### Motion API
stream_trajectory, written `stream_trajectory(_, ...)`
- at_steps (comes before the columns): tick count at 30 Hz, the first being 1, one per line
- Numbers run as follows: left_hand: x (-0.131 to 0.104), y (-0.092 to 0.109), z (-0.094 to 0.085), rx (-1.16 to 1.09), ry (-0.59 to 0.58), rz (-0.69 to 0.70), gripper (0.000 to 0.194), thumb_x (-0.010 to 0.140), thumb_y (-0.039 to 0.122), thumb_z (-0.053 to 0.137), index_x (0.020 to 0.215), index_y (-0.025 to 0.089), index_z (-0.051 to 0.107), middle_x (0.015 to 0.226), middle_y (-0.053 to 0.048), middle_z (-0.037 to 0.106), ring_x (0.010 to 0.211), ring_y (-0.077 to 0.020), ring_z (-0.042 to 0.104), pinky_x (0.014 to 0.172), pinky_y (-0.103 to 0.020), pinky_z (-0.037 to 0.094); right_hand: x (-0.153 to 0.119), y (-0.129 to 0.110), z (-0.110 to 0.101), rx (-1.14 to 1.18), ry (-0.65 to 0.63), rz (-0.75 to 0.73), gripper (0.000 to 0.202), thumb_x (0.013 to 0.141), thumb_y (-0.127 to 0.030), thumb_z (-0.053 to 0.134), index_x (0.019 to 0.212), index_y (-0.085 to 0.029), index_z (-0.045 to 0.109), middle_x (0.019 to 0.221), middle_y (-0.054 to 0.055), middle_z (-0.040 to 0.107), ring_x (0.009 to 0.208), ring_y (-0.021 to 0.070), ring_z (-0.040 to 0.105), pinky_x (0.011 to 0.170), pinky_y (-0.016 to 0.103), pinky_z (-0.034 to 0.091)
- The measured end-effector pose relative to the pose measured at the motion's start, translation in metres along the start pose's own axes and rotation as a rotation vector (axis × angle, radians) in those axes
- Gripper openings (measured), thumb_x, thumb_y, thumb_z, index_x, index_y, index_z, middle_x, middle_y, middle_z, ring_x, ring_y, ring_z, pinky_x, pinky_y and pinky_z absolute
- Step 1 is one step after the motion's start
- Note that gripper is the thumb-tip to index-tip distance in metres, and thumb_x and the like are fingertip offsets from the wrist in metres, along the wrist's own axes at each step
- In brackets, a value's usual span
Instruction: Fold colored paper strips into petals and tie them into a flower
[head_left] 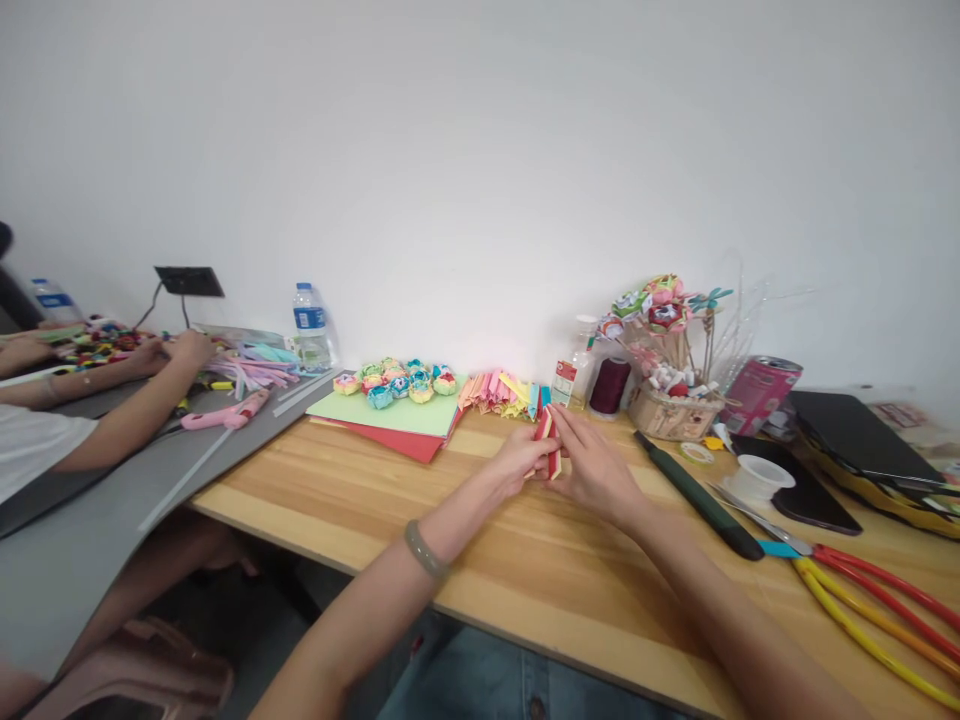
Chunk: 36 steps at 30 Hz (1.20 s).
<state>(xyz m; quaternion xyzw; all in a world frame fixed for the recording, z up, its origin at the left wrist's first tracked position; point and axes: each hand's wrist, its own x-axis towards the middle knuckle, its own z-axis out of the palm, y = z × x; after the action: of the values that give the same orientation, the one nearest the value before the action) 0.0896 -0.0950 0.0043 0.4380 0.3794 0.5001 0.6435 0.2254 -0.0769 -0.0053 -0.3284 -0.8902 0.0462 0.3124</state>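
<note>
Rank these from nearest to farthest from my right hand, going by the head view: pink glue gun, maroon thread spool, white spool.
From the right hand:
1. Maroon thread spool, just beyond it, by the wall.
2. White spool, off to the right.
3. Pink glue gun, far left, on the grey surface.

No text is legible on anything here.

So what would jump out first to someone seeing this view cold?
Probably the left hand and right hand, meeting mid-table around a small red and cream folded piece. Next, the bright paper balls on pale green sheets beyond them to the left, and the flower-like bunch standing in a basket by the wall. Red and yellow scissor handles also stand out at the near right.
</note>
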Motion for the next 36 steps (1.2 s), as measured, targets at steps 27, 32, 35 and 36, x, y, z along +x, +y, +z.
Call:
stream_trajectory(27, -0.014, 0.009, -0.012, 0.044, -0.531, -0.117, 0.024, 0.068, 0.03, 0.064, 0.081, 0.012, 0.054, 0.064, 0.003, 0.048, 0.041, -0.0003, 0.026, 0.042, -0.019, 0.019, -0.001, -0.003, -0.022, 1.079, 0.099, 0.473, 0.044, 0.063, -0.036, 0.071, 0.104, -0.021, 0.063, 0.064, -0.003, 0.058, 0.052, 0.0085, 0.044, 0.058, 0.026, 0.04)
stream_trajectory(32, -0.015, 0.01, -0.013, 0.033, -0.546, -0.124, 0.022, 0.068, 0.028, 0.064, 0.077, 0.013, 0.053, 0.064, 0.004, 0.047, 0.04, 0.0002, 0.025, 0.042, -0.019, 0.016, -0.001, -0.007, -0.028, 1.113, 0.063, 0.502, 0.04, 0.067, -0.045, 0.064, 0.097, -0.018, 0.066, 0.07, 0.001, 0.061, 0.053, 0.0089, 0.046, 0.057, 0.027, 0.04)
stream_trajectory(35, -0.016, 0.011, -0.012, 0.036, -0.545, -0.137, 0.022, 0.067, 0.028, 0.065, 0.074, 0.012, 0.052, 0.062, 0.004, 0.047, 0.04, 0.0005, 0.023, 0.042, -0.019, 0.015, 0.001, -0.007, -0.031, 1.076, 0.084, 0.533, 0.03, 0.065, -0.041, 0.067, 0.084, -0.017, 0.07, 0.057, -0.002, 0.055, 0.047, 0.007, 0.039, 0.047, 0.022, 0.033)
stream_trajectory(36, -0.017, 0.011, -0.012, 0.038, -0.541, -0.14, 0.022, 0.067, 0.028, 0.066, 0.073, 0.012, 0.052, 0.062, 0.004, 0.046, 0.04, 0.0005, 0.022, 0.042, -0.019, 0.014, 0.002, -0.008, -0.033, 1.067, 0.091, 0.542, 0.028, 0.065, -0.039, 0.068, 0.081, -0.016, 0.07, 0.052, -0.004, 0.051, 0.045, 0.0064, 0.036, 0.044, 0.021, 0.03)
